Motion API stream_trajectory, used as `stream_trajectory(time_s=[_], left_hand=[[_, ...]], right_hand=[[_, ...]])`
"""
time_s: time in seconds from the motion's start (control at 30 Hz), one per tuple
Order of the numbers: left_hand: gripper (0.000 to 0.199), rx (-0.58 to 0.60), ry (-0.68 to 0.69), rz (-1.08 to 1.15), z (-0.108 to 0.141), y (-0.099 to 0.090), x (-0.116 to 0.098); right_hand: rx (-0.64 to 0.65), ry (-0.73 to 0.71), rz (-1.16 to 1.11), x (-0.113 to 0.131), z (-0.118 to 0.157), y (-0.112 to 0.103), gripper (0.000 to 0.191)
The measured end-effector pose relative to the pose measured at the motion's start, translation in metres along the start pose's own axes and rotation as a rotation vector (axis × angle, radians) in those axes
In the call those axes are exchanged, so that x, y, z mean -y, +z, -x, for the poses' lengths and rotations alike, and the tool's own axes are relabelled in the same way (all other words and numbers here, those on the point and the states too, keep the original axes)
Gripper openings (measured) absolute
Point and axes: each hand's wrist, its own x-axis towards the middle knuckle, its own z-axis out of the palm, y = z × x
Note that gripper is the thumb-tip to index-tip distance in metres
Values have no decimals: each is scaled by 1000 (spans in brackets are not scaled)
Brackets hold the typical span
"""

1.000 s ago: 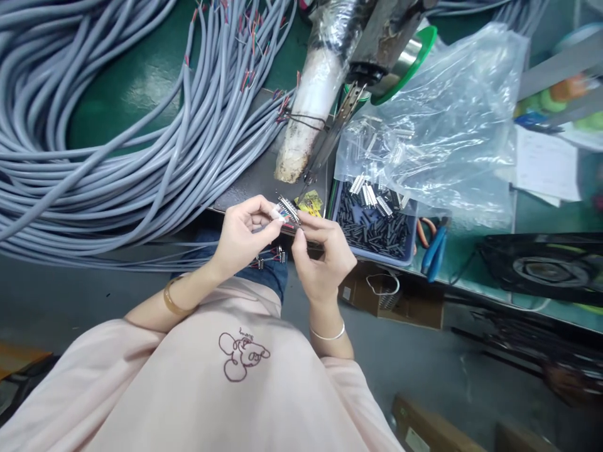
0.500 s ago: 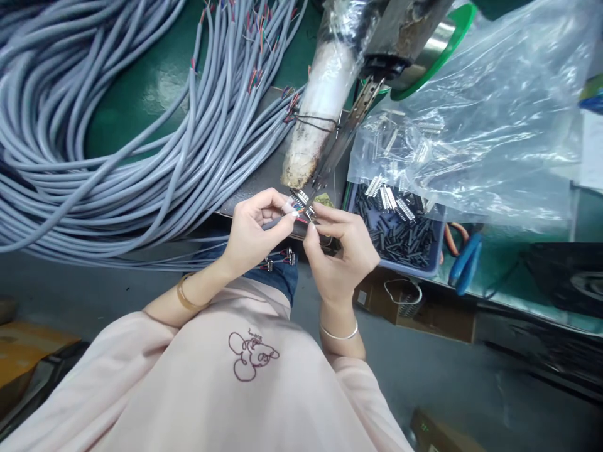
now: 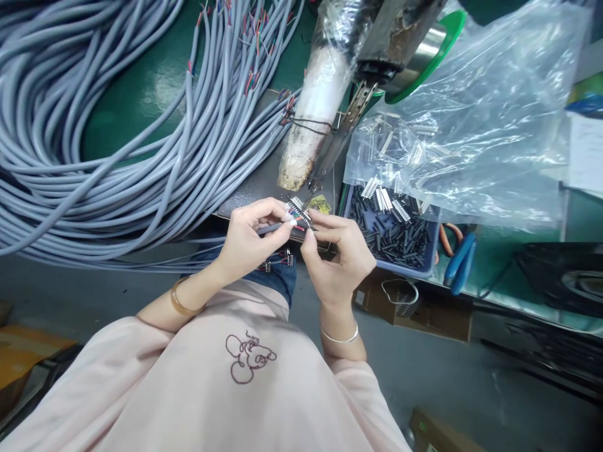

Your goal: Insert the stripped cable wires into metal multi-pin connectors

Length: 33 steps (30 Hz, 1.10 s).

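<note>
Pinched between my left thumb and fingers is the end of a grey cable point(image 3: 269, 229), with thin coloured wires fanning out of it. My left hand point(image 3: 247, 238) is closed on it. Just past the fingertips a small multi-pin connector point(image 3: 298, 206) sits by the wire ends. From the other side my right hand point(image 3: 342, 254) is closed, thumb and forefinger pinching what looks like a thin wire near the connector; its exact kind is too small to tell. Directly above, a soldering iron point(image 3: 325, 157) in a perforated metal sleeve points its tip down at the connector.
Bundled grey cables point(image 3: 141, 157) cover the left of the green bench. A white plastic-wrapped tube point(image 3: 301, 125) hangs beside the iron. To the right are a blue bin point(image 3: 436, 242) of black sleeves and connectors, a clear plastic bag point(image 3: 494, 125), blue-handled pliers point(image 3: 459, 263) and a green-rimmed spool point(image 3: 452, 50).
The view has shifted slightly. Both hands keep their pinch, and the connector now shows more plainly beneath the iron's tip.
</note>
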Motion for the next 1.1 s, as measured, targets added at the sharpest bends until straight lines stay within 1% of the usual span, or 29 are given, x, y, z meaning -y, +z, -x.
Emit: stream_trajectory(time_s=[0.1,0.17,0.3,0.4,0.5,0.6,0.7,0.77,0.83,0.9,0.97,1.03,1.1], left_hand=[[8,-13,108,-118,0,-1,2],[8,-10,149,-153,-1,-2,3],[7,-10,183,-177,-2,-3,4],[7,-13,224,-195,-3,-5,3],[9,8,255,-246,-3,-7,2],[12,43,245,-288,-1,-9,3],[12,64,179,-272,1,-9,2],[9,76,77,-209,2,-8,-1],[6,117,-96,-89,2,-9,-6],[11,200,-299,66,1,-11,-11],[17,299,-450,198,1,-14,-15],[20,360,-504,267,3,-15,-18],[24,356,-475,286,7,-15,-18]], right_hand=[[1,0,3,-1,-1,1,18],[7,5,8,-1,-1,2,18],[18,16,16,-2,-4,3,16],[2,8,20,-2,-6,3,15],[3,-8,29,-1,-6,3,16],[33,-50,66,-1,-4,3,19],[54,-91,91,-2,0,2,19],[32,-89,83,-4,4,0,17],[-28,-90,41,-8,9,-1,14],[-70,-114,-28,-12,15,-3,11],[-35,-133,-70,-15,19,-3,11],[31,-134,-69,-14,21,-3,11],[29,-113,-48,-11,21,-3,11]])
